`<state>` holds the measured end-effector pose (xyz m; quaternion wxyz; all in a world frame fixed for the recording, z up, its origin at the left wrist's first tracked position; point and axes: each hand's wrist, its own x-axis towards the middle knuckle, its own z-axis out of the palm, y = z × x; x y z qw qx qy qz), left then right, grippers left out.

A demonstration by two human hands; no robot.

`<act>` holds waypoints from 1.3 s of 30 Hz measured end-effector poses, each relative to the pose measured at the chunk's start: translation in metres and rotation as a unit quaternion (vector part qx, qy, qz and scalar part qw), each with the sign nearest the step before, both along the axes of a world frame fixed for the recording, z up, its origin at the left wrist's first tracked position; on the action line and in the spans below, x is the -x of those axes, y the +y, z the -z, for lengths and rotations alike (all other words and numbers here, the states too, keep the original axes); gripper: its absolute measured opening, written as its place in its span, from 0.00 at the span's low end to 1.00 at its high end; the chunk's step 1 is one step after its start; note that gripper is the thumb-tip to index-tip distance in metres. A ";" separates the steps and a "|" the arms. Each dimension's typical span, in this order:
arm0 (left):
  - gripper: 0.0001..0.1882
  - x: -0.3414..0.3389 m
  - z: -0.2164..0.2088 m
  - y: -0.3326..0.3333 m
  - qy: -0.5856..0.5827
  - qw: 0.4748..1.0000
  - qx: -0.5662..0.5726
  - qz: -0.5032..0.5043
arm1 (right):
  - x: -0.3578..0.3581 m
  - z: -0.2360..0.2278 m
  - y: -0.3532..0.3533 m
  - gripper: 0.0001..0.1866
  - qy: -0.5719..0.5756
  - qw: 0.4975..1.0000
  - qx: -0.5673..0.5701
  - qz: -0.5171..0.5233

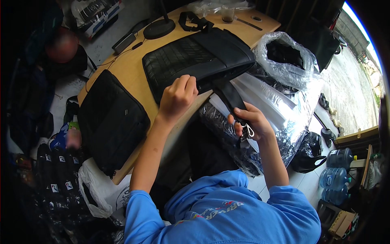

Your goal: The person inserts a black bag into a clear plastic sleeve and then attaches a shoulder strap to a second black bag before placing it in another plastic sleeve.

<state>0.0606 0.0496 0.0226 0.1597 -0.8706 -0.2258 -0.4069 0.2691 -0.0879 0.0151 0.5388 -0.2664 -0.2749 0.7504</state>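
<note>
A black bag [211,49] with a quilted panel lies on the wooden table in front of me. My left hand [178,96] is closed in a fist at the bag's near edge; whatever its fingers may hold is hidden. Lower right of the bag, my right hand [256,122] grips a wide black strap [227,92] between thumb and fingers. A silvery metal snap hook [247,131] hangs at the strap's end, beside the palm. The strap runs up toward the bag's right side, where a dark gap shows along the edge.
Another black bag [111,118] rests on the table's left end. Right of the table stand plastic-wrapped goods [284,122] and a clear plastic sack [310,61]. A round black stand base [159,28], a glass [227,15] and a coiled strap [191,22] occupy the far side.
</note>
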 end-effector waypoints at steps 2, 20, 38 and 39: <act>0.07 -0.001 -0.008 0.002 -0.038 0.999 -0.013 0.030 | 0.009 -0.009 0.018 0.10 0.056 0.998 0.024 -0.021; 0.07 -0.005 -0.043 -0.002 -0.115 0.990 0.074 0.037 | 0.077 -0.002 0.217 0.10 0.020 0.975 -0.128 0.179; 0.08 0.087 -0.038 -0.004 0.047 0.952 0.293 -0.072 | 0.165 0.046 0.049 0.18 -0.644 0.690 -0.194 0.268; 0.10 0.088 -0.041 -0.012 0.095 0.942 0.310 -0.085 | 0.174 0.053 0.054 0.18 -0.623 0.675 -0.205 0.338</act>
